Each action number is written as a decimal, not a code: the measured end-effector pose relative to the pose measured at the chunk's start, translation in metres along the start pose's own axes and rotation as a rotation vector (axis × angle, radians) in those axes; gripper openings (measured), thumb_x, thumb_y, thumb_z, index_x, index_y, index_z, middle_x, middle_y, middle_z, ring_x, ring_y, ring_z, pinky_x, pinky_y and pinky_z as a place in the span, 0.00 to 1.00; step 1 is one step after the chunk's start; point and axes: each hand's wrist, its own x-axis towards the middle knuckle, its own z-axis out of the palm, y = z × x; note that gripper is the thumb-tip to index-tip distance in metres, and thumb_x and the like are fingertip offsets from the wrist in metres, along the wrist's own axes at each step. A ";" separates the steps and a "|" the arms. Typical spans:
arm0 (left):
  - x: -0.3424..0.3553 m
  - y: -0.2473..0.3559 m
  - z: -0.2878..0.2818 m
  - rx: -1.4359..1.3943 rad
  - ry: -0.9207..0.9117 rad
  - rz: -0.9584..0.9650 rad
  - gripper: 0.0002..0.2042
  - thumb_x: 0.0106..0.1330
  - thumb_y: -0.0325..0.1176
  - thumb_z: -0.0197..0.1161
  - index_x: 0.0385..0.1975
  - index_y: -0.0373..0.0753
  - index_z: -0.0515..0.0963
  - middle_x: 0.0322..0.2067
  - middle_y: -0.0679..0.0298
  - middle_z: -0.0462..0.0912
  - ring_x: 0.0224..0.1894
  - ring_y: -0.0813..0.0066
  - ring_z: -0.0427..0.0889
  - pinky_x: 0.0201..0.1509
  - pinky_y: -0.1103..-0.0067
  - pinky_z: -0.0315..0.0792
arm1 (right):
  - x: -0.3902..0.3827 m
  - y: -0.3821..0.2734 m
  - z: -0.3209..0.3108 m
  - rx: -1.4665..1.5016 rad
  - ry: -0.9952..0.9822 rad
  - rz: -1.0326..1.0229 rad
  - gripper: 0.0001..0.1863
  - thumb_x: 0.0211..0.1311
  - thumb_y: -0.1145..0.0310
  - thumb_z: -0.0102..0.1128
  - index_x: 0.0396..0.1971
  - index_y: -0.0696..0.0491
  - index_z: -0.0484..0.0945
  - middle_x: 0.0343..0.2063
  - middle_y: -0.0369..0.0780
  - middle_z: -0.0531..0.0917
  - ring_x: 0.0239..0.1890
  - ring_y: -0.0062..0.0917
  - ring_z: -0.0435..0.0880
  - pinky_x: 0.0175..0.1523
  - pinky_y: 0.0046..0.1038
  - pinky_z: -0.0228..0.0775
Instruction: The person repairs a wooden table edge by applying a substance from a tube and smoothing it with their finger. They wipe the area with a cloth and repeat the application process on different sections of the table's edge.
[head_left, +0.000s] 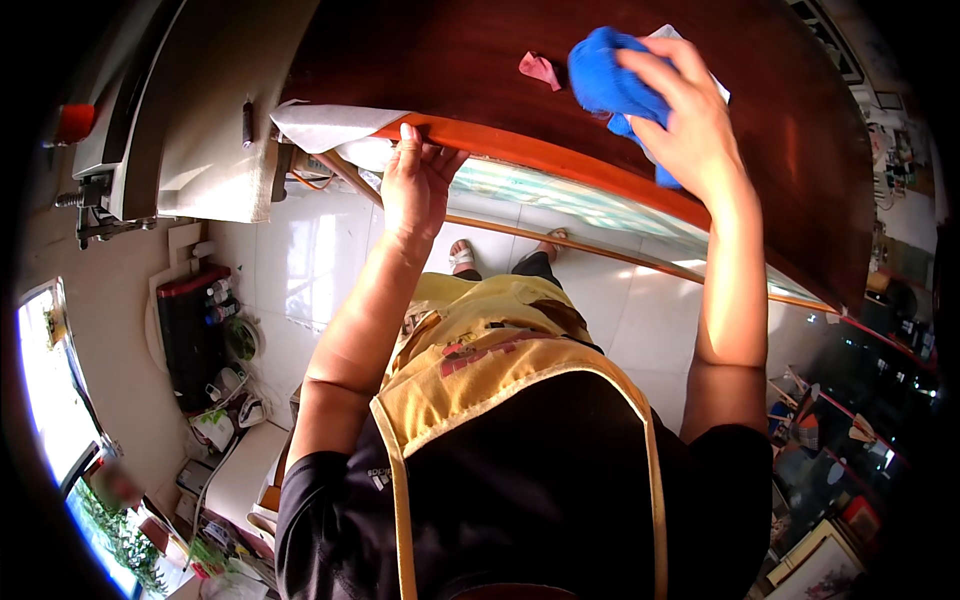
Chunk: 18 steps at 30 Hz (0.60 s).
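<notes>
Over the far right part of the dark red tabletop (450, 50), my right hand (690, 125) held a bunched blue cloth (608, 78), fingers spread across its top and the thumb drawn in along its near side. I judged the bunching useful: a thick wad fills the palm and puts more cloth under the fingers than a flat layer would. Something pale (664, 33) showed past the cloth and beside my knuckles, mostly hidden by the hand, so I could not tell whether I gripped it too. My left hand (415, 185) was at the near orange-red edge (540, 165), thumb up against it and fingers curled just below; whether they truly pinched the board I could not tell. That hold probably served to brace me, since the right arm reached well forward while my body stood back from the edge. Just left of that thumb, a whitish cover (330, 122) lay draped over the table's corner, near enough for the left hand to guard it from slipping. A small pink scrap (541, 70) lay loose just left of the blue cloth, apart from both hands, with nothing visibly holding it down.
</notes>
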 end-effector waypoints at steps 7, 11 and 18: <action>0.001 -0.001 -0.006 0.011 -0.012 -0.012 0.18 0.78 0.48 0.53 0.52 0.39 0.75 0.52 0.58 0.81 0.55 0.63 0.81 0.62 0.64 0.77 | -0.089 -0.050 0.029 0.115 0.003 0.245 0.22 0.54 0.60 0.73 0.41 0.60 0.77 0.35 0.46 0.77 0.35 0.40 0.83 0.40 0.38 0.75; -0.001 -0.001 0.003 -0.001 -0.010 -0.006 0.18 0.78 0.49 0.53 0.51 0.40 0.75 0.50 0.58 0.81 0.54 0.63 0.81 0.61 0.65 0.77 | -0.105 -0.088 0.095 0.102 -0.263 0.328 0.36 0.59 0.52 0.70 0.64 0.51 0.70 0.44 0.47 0.71 0.34 0.44 0.85 0.39 0.42 0.82; 0.004 0.001 -0.010 0.095 0.048 0.004 0.17 0.78 0.50 0.52 0.35 0.43 0.74 0.26 0.67 0.76 0.31 0.72 0.77 0.46 0.71 0.77 | -0.072 -0.097 0.162 -0.036 -0.320 0.278 0.42 0.63 0.57 0.64 0.75 0.36 0.56 0.53 0.55 0.67 0.29 0.43 0.87 0.31 0.42 0.84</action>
